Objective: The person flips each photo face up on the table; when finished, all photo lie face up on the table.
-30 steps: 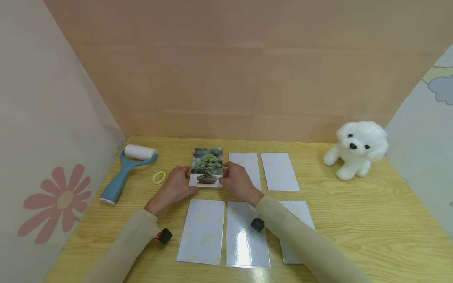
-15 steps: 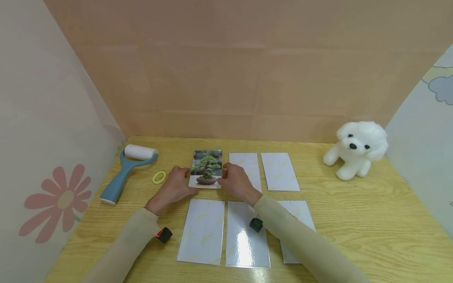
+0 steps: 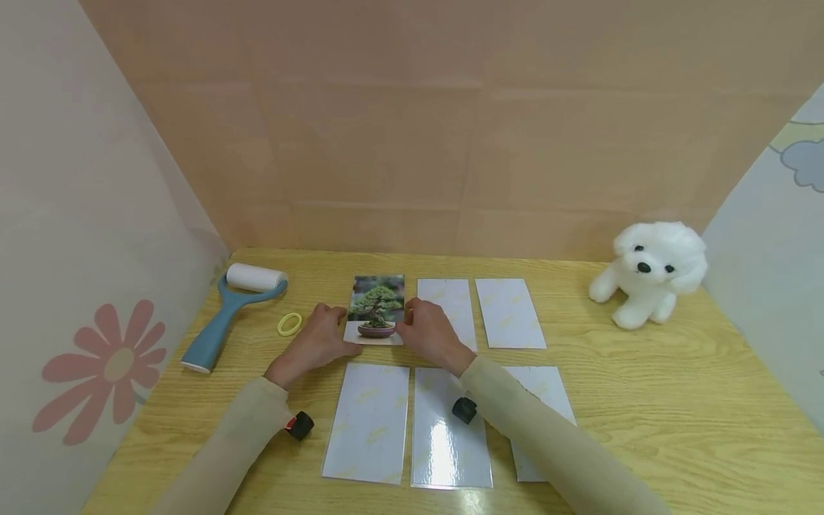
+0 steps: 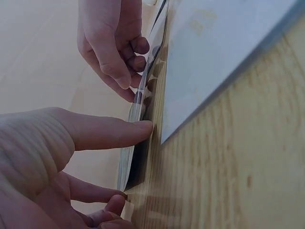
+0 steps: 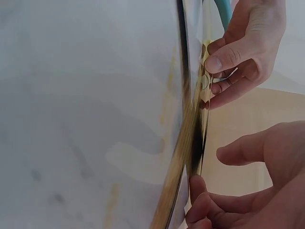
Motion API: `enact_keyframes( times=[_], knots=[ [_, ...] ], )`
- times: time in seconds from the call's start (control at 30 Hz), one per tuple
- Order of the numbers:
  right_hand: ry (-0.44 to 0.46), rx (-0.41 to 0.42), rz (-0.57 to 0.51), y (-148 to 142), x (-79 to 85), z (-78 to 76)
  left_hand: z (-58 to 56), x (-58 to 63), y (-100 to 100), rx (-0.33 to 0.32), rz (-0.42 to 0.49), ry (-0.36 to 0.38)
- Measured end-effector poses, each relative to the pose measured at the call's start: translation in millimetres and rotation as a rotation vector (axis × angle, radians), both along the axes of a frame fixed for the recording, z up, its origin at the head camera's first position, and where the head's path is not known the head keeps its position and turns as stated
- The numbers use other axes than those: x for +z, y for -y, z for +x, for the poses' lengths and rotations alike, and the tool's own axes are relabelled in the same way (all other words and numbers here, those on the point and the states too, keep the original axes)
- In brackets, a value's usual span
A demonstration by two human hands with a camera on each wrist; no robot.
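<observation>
A bonsai photo card (image 3: 376,304) is near the back of the table in the head view, picture side up. My left hand (image 3: 315,337) holds its left edge, with the thumb by the near left corner. My right hand (image 3: 433,327) has curled fingertips at the right edge. In the right wrist view, a gap shows between the right thumb (image 5: 233,151) and the photo card (image 5: 205,124). The left wrist view shows the photo card (image 4: 136,121) edge-on and slightly bent, very low over the wood. Whether it lies fully flat cannot be told.
Several white cards lie around, including a glossy one (image 3: 450,429) in front and one at back right (image 3: 510,312). A blue-handled roller (image 3: 219,325) and yellow ring (image 3: 290,324) lie left. A white toy dog (image 3: 650,272) sits right. Walls border the table.
The photo card and both hands' fingertips have shifted slightly towards the person. The cards, roller, ring and toy dog stay in place.
</observation>
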State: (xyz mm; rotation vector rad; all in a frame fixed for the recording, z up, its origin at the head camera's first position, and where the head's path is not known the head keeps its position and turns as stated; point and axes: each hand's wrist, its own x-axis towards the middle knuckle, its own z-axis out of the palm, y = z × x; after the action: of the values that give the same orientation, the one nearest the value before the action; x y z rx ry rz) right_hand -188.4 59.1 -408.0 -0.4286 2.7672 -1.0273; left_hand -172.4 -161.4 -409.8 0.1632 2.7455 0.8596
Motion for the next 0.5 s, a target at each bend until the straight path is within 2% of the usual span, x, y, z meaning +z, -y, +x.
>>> enact_keyframes(
  times=[0.5],
  knots=[
    [0.016, -0.004, 0.019, 1.9, -0.5, -0.1, -1.2, 0.5, 0.6, 0.001, 0.007, 0.015]
  ],
)
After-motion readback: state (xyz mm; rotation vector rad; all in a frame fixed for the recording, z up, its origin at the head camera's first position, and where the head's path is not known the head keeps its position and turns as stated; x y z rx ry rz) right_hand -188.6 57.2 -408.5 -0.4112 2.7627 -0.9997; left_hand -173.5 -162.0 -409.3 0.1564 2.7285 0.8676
